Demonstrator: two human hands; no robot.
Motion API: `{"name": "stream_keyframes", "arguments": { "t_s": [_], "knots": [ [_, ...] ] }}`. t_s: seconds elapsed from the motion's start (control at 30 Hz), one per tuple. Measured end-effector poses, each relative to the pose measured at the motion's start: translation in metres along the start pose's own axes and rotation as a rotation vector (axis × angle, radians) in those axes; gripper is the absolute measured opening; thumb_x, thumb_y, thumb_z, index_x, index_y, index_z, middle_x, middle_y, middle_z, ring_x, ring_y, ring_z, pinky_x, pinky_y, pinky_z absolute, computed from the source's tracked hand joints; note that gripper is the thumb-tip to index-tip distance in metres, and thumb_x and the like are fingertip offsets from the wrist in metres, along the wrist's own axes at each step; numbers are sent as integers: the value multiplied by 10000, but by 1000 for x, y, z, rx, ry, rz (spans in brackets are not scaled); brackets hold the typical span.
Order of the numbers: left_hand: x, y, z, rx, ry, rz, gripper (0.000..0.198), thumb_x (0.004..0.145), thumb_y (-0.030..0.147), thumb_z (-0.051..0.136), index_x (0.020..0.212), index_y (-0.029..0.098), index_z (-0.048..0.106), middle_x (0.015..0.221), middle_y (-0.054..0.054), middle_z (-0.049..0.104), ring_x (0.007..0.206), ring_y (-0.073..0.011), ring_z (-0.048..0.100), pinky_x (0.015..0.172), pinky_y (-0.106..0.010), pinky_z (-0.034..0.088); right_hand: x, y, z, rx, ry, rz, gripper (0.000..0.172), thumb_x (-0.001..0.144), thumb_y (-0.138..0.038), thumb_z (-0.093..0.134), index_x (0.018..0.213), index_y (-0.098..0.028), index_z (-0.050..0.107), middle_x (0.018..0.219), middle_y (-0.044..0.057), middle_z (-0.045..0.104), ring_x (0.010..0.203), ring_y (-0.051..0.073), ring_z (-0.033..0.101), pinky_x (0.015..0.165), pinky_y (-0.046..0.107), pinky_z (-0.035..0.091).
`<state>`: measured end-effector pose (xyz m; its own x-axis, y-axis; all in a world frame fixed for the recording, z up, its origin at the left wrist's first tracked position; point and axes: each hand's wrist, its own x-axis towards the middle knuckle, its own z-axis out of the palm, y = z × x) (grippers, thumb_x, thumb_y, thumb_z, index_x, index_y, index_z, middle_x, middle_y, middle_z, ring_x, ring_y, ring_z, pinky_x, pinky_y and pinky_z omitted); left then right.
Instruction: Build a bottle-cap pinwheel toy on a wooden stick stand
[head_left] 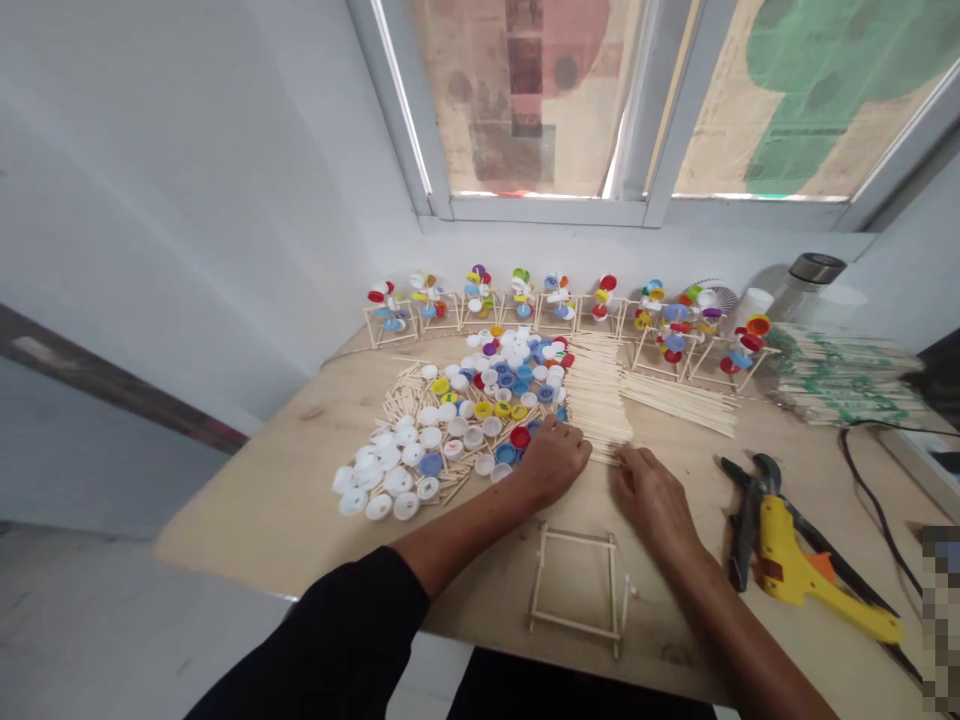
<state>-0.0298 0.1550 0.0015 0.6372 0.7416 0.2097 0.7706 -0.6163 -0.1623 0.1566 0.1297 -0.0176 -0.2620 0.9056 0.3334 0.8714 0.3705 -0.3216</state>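
My left hand [553, 458] lies knuckles up on the wooden table [285, 500], its fingers curled at the near end of a pile of thin wooden sticks [598, 395]. My right hand [651, 492] rests just to the right, fingertips touching the same stick ends; what the fingers hold is hidden. A square frame of glued sticks [576, 590] lies in front of both hands. Left of my left hand spreads a heap of plastic bottle caps [457, 420], white ones nearest, coloured ones behind.
Several small stick-and-cap models [555, 300] stand in a row along the back wall. A yellow glue gun [802, 575] and dark pliers [746, 520] lie at the right, with a black cable [870, 500]. Packs of sticks [847, 375] and a jar [814, 275] sit back right.
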Motion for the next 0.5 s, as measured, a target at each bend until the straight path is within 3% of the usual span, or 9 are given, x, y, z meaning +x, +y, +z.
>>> {"name": "stream_keyframes", "arguments": {
  "t_s": [0.5],
  "knots": [
    [-11, -2, -10, -127, 84, -103, 129, 875, 143, 496, 794, 162, 594, 833, -69, 646, 817, -208, 596, 803, -391, 387, -5, 1, 7, 152, 106, -29, 243, 835, -184, 473, 1000, -192, 652, 969, 82, 700, 894, 211, 647, 806, 334, 505]
  ]
}}
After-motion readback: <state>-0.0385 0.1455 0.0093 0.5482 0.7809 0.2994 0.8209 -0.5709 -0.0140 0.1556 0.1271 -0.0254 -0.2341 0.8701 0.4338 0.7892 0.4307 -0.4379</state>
